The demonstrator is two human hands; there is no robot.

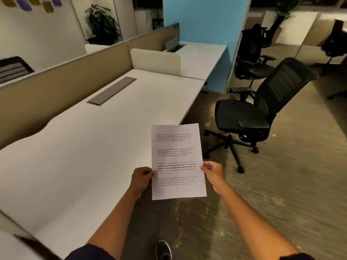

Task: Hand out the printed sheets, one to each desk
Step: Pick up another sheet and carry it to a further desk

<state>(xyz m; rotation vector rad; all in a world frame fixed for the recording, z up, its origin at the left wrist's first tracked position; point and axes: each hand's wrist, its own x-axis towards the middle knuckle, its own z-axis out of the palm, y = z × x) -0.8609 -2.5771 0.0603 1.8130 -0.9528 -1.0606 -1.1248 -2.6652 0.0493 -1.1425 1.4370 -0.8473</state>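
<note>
I hold the printed sheets (177,160), white paper with several blocks of text, upright in front of me, just off the front edge of a long white desk (90,147). My left hand (141,178) pinches the left edge and my right hand (213,172) pinches the right edge. I cannot tell how many sheets are in the stack. A second white desk (204,57) lies further back, behind a low white divider (155,60). No paper shows on either desk.
A black office chair (261,113) stands on the carpet to the right of the near desk, with another chair (252,55) behind it. A tan partition (75,81) runs along the desks' far side. A blue panel (202,21) stands at the end. My shoe (163,249) shows below.
</note>
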